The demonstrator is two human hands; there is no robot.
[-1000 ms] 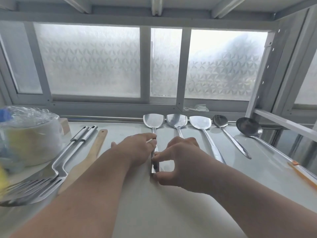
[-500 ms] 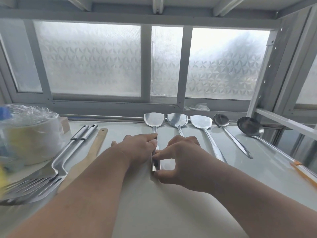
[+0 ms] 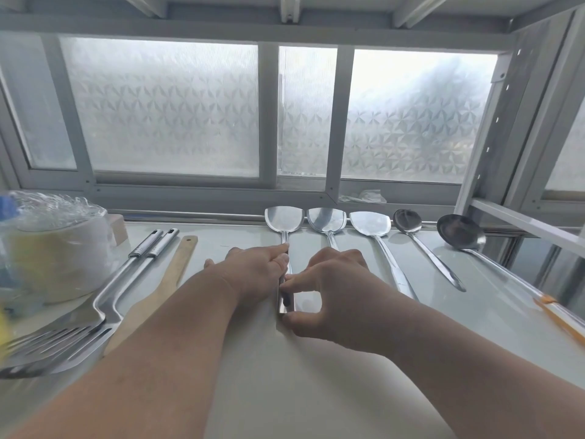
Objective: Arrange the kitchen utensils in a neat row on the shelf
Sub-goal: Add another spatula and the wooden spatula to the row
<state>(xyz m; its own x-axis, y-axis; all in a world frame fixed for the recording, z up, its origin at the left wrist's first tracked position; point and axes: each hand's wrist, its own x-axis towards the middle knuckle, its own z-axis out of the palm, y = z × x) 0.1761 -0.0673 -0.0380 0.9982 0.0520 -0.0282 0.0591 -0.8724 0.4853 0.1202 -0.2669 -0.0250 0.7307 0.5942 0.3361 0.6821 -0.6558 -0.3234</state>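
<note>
I have both hands on the same steel spatula (image 3: 282,220), the leftmost of the row laid out along the shelf's (image 3: 316,391) back edge under the frosted window (image 3: 164,106). My left hand (image 3: 256,271) lies against the left side of its handle, fingers curled over the shaft partway down. My right hand (image 3: 329,296) pinches the handle's near end between forefinger and thumb, the other fingers arched above the shelf. The spatula's blade sits up against the rail at the back edge and its handle points straight toward me. To its right, in order, lie a second spatula (image 3: 326,219), a third spatula (image 3: 368,223), a small ladle (image 3: 407,220) and a large ladle (image 3: 460,232) with an orange band on its handle, which runs off toward the right edge; their heads line up close along the back, handles fanning toward me. The second spatula's handle passes under my right hand, so I cannot tell where it ends. On the left part of the shelf, apart from the row, two slotted turners (image 3: 104,299) lie side by side and touching, heads toward the front left corner, and a wooden spatula (image 3: 172,274) lies just beside them. A plastic-wrapped stack of bowls (image 3: 53,245) stands near the left edge.
</note>
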